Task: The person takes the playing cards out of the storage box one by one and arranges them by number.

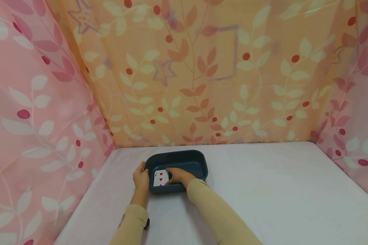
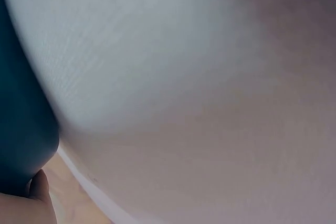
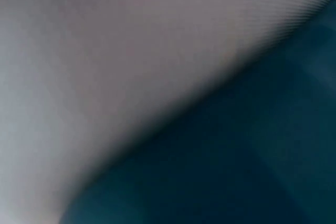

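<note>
The playing card (image 1: 161,178) lies face up in the left part of the dark blue tray (image 1: 176,155), its column of red hearts running away from the person, so that its long axis appears to cross the tray's longer side. It sits between the two hands, and the right hand (image 1: 179,175) is the nearer: reaching over the tray's near wall, it comes at the card from the right, thumb by the near corner and a finger by the far one, the two spread wide in a curve. Whether they actually pinch the card I cannot tell, nor whether there is one card or several. The left hand (image 1: 140,177) is to the card's left, with the tray's end wall between them; it grips that end, and a low corner of the left wrist view shows fingers against the tray's blue outer side. The right wrist view is too blurred to give more than the tray's edge. The tray rests on a white counter (image 1: 279,190), left of its middle and near the far edge, with bare surface to its right. Orange leaf-patterned fabric (image 1: 196,68) hangs behind, and pink patterned fabric (image 1: 33,119) closes the left and right sides.
</note>
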A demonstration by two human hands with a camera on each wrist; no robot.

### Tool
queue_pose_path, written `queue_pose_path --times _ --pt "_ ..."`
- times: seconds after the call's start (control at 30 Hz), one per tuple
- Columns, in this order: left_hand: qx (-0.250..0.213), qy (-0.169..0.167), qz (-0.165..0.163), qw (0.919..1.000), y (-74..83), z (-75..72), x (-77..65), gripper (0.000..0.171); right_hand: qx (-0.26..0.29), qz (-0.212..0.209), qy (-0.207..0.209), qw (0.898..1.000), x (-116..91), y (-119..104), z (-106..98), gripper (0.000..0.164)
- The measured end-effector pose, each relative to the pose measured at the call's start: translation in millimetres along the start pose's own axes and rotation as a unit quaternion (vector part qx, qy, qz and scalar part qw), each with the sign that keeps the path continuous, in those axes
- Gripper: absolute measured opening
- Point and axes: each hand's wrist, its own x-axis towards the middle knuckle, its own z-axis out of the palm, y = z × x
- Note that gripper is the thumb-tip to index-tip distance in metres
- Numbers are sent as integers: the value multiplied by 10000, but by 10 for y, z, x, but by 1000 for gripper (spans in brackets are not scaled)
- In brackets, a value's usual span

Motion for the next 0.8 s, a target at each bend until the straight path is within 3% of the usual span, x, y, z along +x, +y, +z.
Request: queue_pose_path --times 0.43,0.8 --pt "193 -120 -34 9997 8 7 43 47 457 167 30 9988 -31 -4 -59 57" --pt "223 -26 -25 9997 -10 6 17 47 521 110 -14 9986 -52 5 -46 62"
